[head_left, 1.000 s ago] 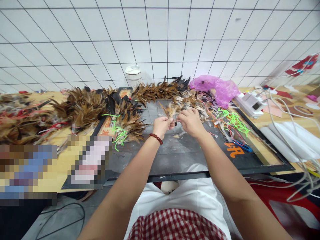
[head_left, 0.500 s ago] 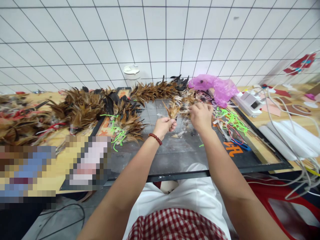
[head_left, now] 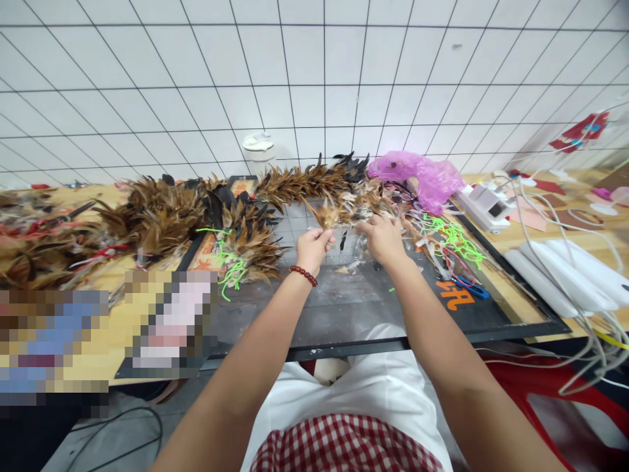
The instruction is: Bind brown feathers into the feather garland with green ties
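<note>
Brown feathers fan out from the fingertips of my left hand, which is closed in a pinch on their lower ends. My right hand is to the right, beside a pile of loose feathers. Its fingers are bent together and point left; what they hold, if anything, is hidden. A small dark feather shows between the hands, above the dark board. Left of my left hand is a bundle of brown feathers with green string.
A long feather strip runs behind the hands, near a white lidded cup. At the right are a pink plastic bag, tangled green strings, blue-handled scissors and a power strip with cables. More feather bundles fill the left.
My right hand has drawn back from the loose feathers, leftward and closer to my left hand. My left hand has shifted slightly left, still pinching feathers. The dark feather now shows between the hands.
</note>
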### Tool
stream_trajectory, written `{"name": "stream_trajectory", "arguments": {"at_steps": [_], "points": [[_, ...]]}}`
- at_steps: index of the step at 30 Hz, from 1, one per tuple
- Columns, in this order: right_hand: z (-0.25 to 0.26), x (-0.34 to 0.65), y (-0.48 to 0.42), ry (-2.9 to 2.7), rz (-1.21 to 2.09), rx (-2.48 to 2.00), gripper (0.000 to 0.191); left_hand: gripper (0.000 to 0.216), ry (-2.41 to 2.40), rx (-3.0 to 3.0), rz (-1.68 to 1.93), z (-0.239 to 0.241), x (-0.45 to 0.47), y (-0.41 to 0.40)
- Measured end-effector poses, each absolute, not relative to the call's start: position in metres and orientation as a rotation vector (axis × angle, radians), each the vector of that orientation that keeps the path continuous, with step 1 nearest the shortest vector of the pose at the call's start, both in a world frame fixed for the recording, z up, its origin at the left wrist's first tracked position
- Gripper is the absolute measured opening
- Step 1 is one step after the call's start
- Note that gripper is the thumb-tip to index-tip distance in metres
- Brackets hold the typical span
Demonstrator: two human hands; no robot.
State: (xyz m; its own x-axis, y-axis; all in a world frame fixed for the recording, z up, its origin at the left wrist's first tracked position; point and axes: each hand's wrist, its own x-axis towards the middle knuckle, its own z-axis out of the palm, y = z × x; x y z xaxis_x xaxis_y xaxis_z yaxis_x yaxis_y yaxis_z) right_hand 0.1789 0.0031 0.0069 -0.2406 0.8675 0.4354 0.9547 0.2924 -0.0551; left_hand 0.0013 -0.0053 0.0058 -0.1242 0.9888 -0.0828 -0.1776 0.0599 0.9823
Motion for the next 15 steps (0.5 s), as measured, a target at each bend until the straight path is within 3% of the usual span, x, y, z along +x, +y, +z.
{"name": "stream_trajectory", "arguments": {"at_steps": [11,15], "points": [[0.008,0.163,-0.004,-2.200,-0.342,-1.598,0.018,0.013,1.228,0.996,1.277,0.006,0.004,-0.008],[0.014,0.154,-0.010,-2.083,-0.165,-1.426,0.015,0.010,1.202,1.005,1.261,0.006,0.004,-0.008]]}}
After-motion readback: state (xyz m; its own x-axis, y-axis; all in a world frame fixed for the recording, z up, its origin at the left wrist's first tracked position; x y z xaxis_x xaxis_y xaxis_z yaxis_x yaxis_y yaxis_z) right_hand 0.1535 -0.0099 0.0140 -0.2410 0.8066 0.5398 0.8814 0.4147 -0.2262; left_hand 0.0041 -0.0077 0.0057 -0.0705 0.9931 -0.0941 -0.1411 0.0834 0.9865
